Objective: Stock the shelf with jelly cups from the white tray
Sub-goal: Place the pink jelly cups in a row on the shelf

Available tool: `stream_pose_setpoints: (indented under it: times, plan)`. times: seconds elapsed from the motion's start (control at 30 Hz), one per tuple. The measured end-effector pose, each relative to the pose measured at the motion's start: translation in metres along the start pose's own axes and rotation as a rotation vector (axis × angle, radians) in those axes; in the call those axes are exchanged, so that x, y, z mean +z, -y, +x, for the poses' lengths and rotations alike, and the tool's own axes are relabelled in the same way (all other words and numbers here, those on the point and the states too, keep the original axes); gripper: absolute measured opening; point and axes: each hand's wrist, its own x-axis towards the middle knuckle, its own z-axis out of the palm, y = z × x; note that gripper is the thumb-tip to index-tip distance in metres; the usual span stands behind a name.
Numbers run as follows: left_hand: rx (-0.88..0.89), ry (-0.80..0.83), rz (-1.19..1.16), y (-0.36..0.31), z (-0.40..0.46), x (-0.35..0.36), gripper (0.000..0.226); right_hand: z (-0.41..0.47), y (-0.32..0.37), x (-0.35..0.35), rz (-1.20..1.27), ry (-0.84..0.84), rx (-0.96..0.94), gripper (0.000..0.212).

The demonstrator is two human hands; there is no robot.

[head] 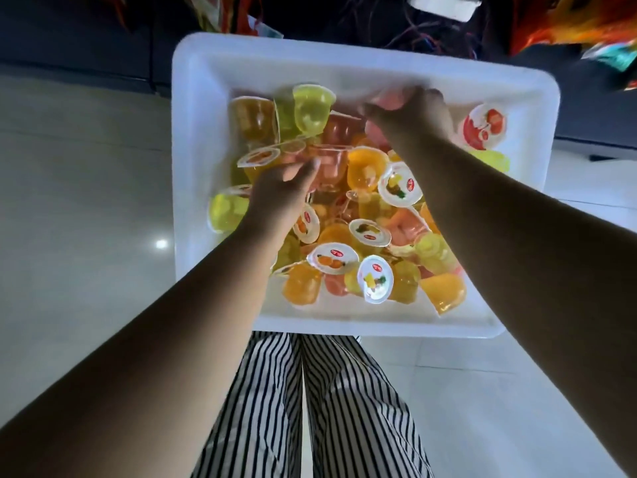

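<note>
Both hands reach into the white tray (193, 139) on the floor. The left hand (275, 191) pinches a pink jelly cup (327, 167); the right hand (410, 115) seems curled round another, though it's blurry. Lift gently without squeezing.

Black-and-white striped trousers (310, 408), bare forearms (172, 322)

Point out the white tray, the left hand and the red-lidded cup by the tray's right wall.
white tray (262, 53): head view, bare far rim.
left hand (279, 191): head view, back of hand.
red-lidded cup (484, 127): head view, lid centre.
</note>
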Motion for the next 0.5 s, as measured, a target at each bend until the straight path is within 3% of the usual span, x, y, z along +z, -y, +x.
stream_pose_setpoints:
  times: [0.1,0.27,0.37,0.5]
  plan:
    - [0.078,-0.026,0.118,0.002,0.012,0.015,0.046,0.003,-0.006,0.002,-0.074,-0.121,-0.048,0.051]
    - [0.085,-0.129,0.227,0.0,0.028,0.035,0.048,-0.016,-0.027,-0.005,0.108,-0.221,-0.029,0.037]
    - [0.064,-0.211,0.276,-0.002,0.031,0.042,0.052,-0.039,-0.045,-0.006,0.467,-0.185,0.147,0.038]
    - [0.02,-0.247,0.382,-0.007,0.038,0.047,0.054,-0.07,-0.058,-0.008,0.988,-0.065,0.299,0.011]
